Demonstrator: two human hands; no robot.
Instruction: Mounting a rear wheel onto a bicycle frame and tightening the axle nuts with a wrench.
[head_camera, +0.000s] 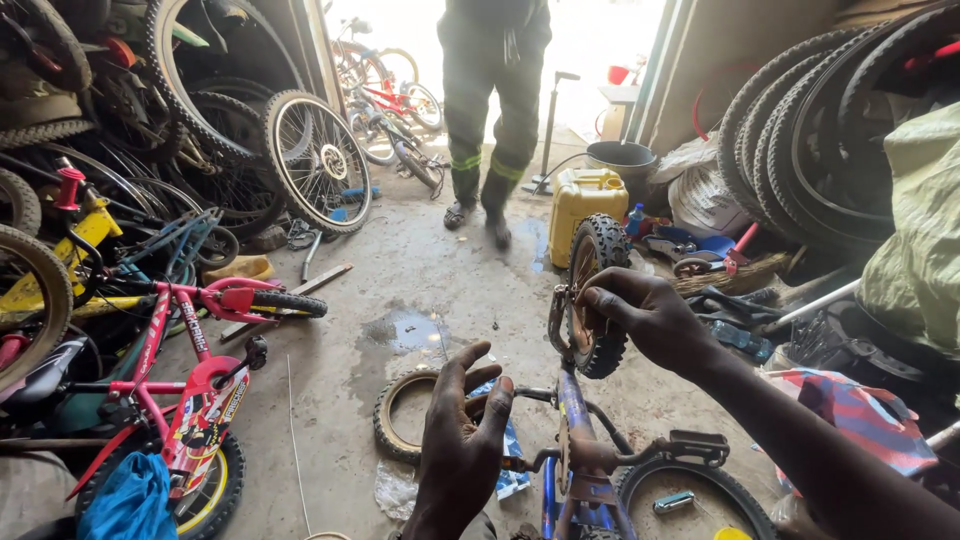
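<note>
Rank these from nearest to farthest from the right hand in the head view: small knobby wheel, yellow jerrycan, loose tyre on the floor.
1. Small knobby wheel, touched by the right hand.
2. Loose tyre, lower left on the floor.
3. Yellow jerrycan, farther back by the doorway.

1. A grey concrete floor (400, 270) fills the middle of the frame, with a wet patch (405, 330) near its centre.
2. Bright daylight pours through an open doorway (590, 40) at the top centre.
3. A person in dark work clothes (492, 110) stands there.
4. Stacked tyres (800, 140) line the upper right.
5. Bicycles and wheels (315, 160) crowd the left.
6. A yellow jerrycan (583, 205) sits by the doorway.
</note>
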